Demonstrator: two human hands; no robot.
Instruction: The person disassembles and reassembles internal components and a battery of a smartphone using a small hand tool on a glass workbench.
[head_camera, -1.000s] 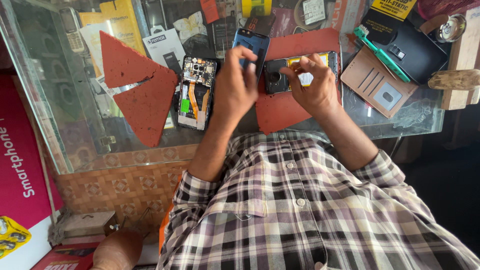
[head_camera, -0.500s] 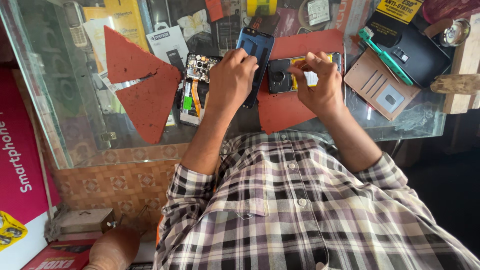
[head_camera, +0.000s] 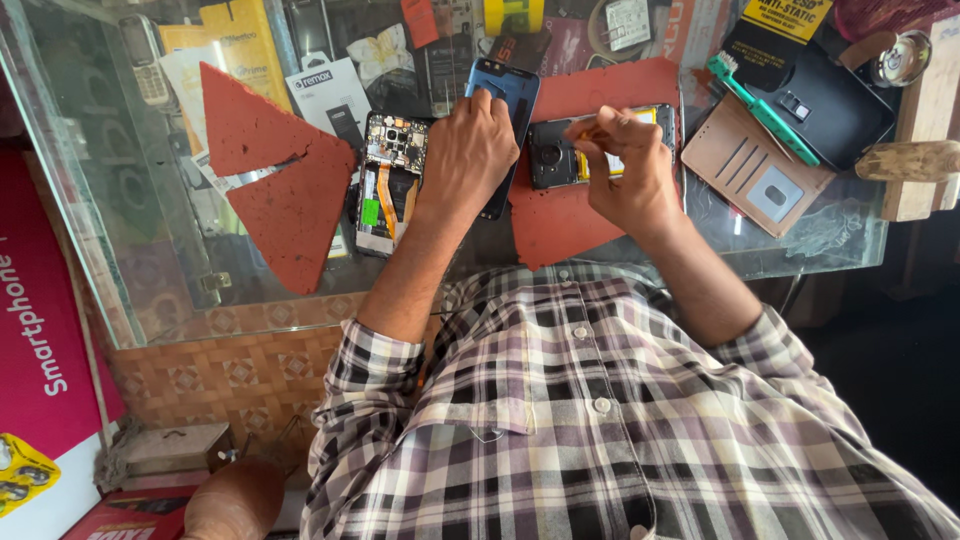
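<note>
The person in the checked shirt (head_camera: 600, 430) is leaning over the glass counter (head_camera: 150, 250). The left hand (head_camera: 468, 155) is now lying on the blue phone back cover (head_camera: 505, 85), a little lower and more to the left than half a second ago, when it was up by the cover's top edge. Its fingers are curled together, and I cannot tell if they are gripping anything. The right hand (head_camera: 625, 170) is staying over the open phone (head_camera: 560, 155) on the red mat (head_camera: 560, 215), with fingers pinched together on something small that is hard to make out. The hand is hiding most of the phone. The phone's long side is running left to right, with its camera end pointing left. The blue cover is pointing away from the person.
</note>
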